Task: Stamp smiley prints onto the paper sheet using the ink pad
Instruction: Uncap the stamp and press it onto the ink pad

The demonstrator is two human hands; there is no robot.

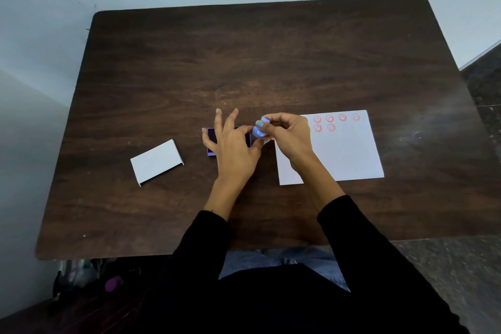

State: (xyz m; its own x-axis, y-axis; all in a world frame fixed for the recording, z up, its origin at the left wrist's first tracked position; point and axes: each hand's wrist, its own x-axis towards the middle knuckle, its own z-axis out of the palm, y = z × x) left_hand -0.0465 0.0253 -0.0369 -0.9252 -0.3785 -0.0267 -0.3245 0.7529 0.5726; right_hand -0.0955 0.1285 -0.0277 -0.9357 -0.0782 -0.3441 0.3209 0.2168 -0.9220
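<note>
My right hand point(288, 134) grips a small light-blue stamp point(259, 129), tilted, just right of the ink pad. My left hand point(231, 144) rests over the dark purple ink pad point(212, 141), fingers spread, thumb touching the stamp's lower part; most of the pad is hidden under it. The white paper sheet point(347, 152) lies to the right on the dark wooden table point(244, 62). Several red smiley prints point(330, 118) stand in two rows along its top edge. My right forearm covers the sheet's lower left part.
A white lid-like box cover point(156, 161) lies on the table to the left of the ink pad. The table's near edge runs just above my lap. A purple object point(112, 284) lies on the floor under the table's left side.
</note>
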